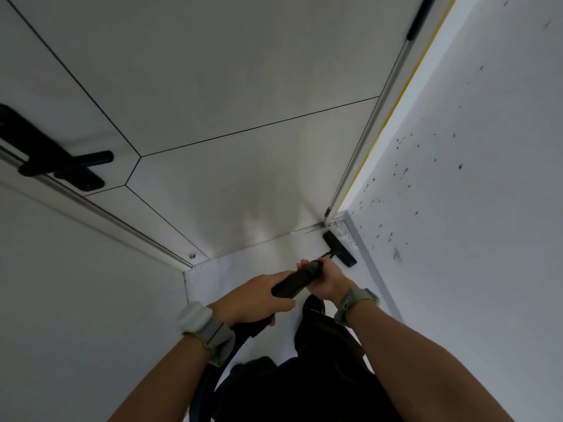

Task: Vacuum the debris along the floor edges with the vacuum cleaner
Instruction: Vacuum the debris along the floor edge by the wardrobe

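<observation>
Both my arms reach forward and down, bands on wrists. My left hand [253, 298] lies over rear of vacuum wand [297, 280], fingers curled round it just ahead of hose [243, 333]. My right hand [327, 280] grips wand further forward, fingers closed round it. Floor nozzle [339, 249] sits just beyond my right knuckles, in floor corner beside speckled wall [457, 208], touching whitish debris [345, 237].
</observation>
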### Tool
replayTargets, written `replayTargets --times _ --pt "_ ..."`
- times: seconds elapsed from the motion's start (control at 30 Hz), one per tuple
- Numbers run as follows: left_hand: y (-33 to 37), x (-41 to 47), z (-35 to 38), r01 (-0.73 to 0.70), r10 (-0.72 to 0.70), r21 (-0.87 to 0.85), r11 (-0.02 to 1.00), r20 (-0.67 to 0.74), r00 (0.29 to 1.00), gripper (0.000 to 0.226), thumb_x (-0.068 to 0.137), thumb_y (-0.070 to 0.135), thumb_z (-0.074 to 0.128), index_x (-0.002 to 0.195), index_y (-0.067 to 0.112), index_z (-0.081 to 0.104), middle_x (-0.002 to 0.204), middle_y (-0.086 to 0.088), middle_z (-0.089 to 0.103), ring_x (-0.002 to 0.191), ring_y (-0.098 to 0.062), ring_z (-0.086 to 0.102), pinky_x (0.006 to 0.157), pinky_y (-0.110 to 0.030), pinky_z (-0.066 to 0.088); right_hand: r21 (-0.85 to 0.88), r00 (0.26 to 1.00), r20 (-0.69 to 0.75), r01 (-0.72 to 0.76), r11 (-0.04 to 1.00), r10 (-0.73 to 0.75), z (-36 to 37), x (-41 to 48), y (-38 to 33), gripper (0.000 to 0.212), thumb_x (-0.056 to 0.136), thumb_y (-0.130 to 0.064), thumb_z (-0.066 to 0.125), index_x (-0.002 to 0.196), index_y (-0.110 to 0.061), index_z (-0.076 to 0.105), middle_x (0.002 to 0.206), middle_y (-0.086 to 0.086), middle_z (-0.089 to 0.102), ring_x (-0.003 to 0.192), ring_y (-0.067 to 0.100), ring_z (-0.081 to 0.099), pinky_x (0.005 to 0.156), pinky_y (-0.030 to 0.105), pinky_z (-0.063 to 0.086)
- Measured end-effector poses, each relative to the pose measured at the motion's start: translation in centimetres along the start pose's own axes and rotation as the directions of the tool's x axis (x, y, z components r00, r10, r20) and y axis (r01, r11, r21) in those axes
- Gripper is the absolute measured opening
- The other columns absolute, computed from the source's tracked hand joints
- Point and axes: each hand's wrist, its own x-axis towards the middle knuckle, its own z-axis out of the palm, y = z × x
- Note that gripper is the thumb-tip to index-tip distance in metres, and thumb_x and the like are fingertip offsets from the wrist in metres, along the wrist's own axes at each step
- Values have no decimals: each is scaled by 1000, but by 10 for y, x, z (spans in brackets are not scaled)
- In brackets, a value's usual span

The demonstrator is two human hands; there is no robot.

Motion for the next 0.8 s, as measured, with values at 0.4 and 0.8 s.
replayTargets --times 0.4,0.8 --pt "-36 -37 -17 44 -44 -23 999 16 999 51 97 32 66 146 36 52 96 -2 71 69 -13 74 73 -26 60 -87 999 -49 -21 996 16 8 -7 56 46 105 -33 21 127 1 45 92 20 60 82 32 57 84 40 43" --pt "-95 -118 -37 78 -94 -94 992 -189 978 53 97 36 67 146 45 49 101 1 71 67 -11 73 69 -27 60 -269 998 44 -24 963 37 81 -14 137 45 105 -35 27 115 3 49 86 17 66 79 27 61 73 38 50"
